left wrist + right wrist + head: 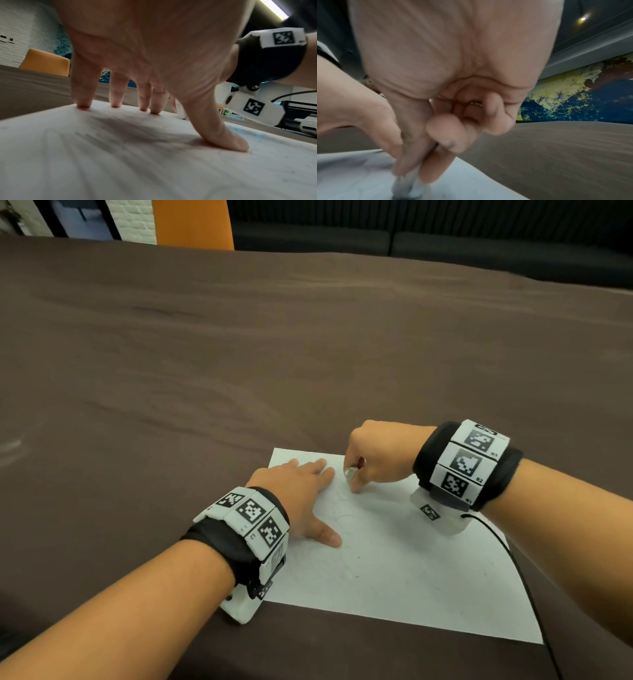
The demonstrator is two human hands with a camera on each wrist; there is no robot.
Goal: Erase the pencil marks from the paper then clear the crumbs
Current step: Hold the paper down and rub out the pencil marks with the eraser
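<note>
Here, the paper point(394, 570) is lying flat on the brown table point(239, 354), near its close edge, with faint pencil marks point(342, 508) curving across its middle. The left hand point(301, 498) is resting palm-down on the sheet's left part, fingers straight and slightly spread; in the left wrist view all 4 fingertips point(84, 105) and the thumb are pressing onto the white surface. The right hand point(376, 457) is hovering over the far part of the sheet, just beside the left hand's fingertips, with its fingers curled and pinching a small pale eraser point(350, 474) between thumb and forefinger. In the right wrist view the eraser point(409, 186) is poking out below the pinching fingers point(435, 166), blurred, its lower end meeting the sheet. A black cable point(513, 570) is trailing from the right wristband across the sheet's right corner. An orange chair point(193, 224) is standing beyond the table's far edge.
</note>
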